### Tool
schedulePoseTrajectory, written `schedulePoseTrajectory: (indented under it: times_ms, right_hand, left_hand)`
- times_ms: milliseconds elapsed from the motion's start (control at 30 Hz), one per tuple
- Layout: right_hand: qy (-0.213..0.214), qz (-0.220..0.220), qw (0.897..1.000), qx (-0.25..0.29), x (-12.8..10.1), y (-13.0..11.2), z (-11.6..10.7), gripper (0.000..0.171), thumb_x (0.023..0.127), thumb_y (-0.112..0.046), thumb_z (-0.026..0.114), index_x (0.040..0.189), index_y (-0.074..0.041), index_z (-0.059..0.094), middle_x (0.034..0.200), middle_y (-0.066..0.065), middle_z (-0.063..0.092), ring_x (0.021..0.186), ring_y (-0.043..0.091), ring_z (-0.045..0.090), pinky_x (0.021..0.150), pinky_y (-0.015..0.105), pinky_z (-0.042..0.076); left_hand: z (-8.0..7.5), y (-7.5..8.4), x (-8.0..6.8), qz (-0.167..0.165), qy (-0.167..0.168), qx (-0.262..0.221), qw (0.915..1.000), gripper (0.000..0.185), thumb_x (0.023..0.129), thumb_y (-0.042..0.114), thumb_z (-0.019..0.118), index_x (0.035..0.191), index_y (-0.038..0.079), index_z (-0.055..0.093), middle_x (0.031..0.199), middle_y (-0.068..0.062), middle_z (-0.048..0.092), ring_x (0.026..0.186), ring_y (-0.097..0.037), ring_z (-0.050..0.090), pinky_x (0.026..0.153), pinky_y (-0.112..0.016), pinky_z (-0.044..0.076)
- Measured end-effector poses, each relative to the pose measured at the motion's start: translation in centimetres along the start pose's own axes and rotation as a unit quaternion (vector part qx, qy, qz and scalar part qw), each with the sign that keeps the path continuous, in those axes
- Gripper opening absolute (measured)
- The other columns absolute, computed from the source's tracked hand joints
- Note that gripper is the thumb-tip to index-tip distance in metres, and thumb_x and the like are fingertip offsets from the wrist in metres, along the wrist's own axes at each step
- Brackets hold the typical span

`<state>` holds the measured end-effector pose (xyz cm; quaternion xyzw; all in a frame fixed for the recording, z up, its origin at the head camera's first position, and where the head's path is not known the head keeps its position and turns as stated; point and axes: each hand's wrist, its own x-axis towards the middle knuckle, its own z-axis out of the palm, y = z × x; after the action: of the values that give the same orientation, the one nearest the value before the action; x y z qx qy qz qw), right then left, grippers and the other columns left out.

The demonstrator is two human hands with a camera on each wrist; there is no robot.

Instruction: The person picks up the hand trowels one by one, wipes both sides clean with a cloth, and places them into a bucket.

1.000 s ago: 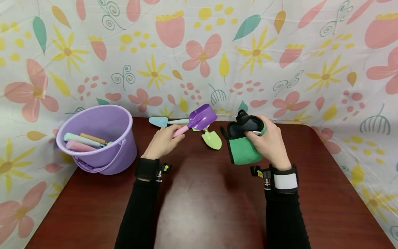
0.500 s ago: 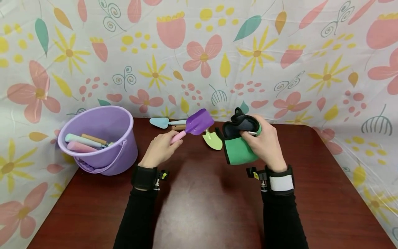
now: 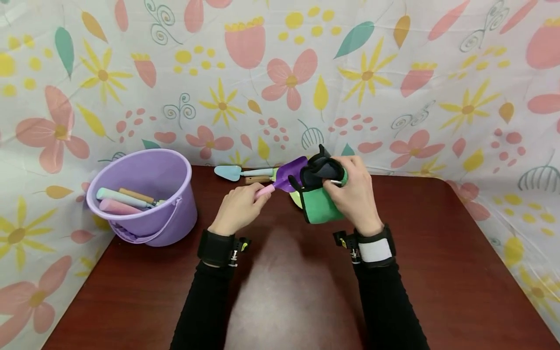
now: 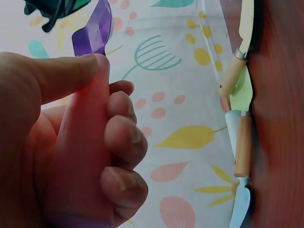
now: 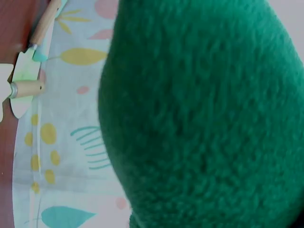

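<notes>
My left hand (image 3: 238,209) grips the pink handle (image 4: 85,142) of a small shovel, fingers curled round it in the left wrist view. Its purple blade (image 3: 288,174) points up and right, beside the mouth of a green fabric pouch (image 3: 321,206) with black trim and a dark lining. Whether blade and pouch touch, I cannot tell. My right hand (image 3: 356,194) pinches the pouch near its rim, holding it above the table. Green fuzzy cloth (image 5: 204,118) fills most of the right wrist view and hides the fingers there.
A lilac bucket (image 3: 185,209) stands at the left with pink, mint and wooden handles inside. Along the table's back edge lie a light blue trowel (image 3: 227,173) and a lime green trowel (image 3: 296,199), partly covered by the pouch. A flowered cloth (image 3: 175,73) hangs behind.
The right hand has carried the pouch left, up to the shovel blade. The left hand dipped slightly, then moved a little right with the shovel. Both hands keep their hold.
</notes>
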<state>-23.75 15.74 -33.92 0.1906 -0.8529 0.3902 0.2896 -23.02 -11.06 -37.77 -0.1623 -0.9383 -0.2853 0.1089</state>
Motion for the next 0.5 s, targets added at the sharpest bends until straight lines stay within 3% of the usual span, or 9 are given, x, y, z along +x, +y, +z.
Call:
schedulePoseTrajectory:
  times_ms: [267,500]
  right_hand:
    - [-0.001,-0.020,1.000,-0.010,0.6,-0.3,2.2,0.043,0.075,0.004,0.074,0.117,-0.002,0.066,0.105,0.016,0.054,0.091,0.033,0.054,0.080,0.046,0.045]
    - [-0.015,-0.021,0.999,-0.022,0.6,-0.1,4.2,0.045,0.075,0.003,0.077,0.118,0.000,0.066,0.116,0.017,0.059,0.107,0.037,0.051,0.089,0.050,0.043]
  left_hand:
    - [0.8,0.7,0.9,0.033,0.018,-0.004,0.9993,0.032,0.100,0.034,0.056,0.073,0.018,0.050,0.058,0.004,0.036,0.050,-0.015,0.041,0.050,-0.032,0.033]
    - [1.2,1.3,1.2,0.009,-0.003,-0.011,0.9999,0.017,0.099,0.032,0.057,0.092,0.017,0.061,0.064,0.001,0.047,0.054,-0.016,0.047,0.051,-0.033,0.037]
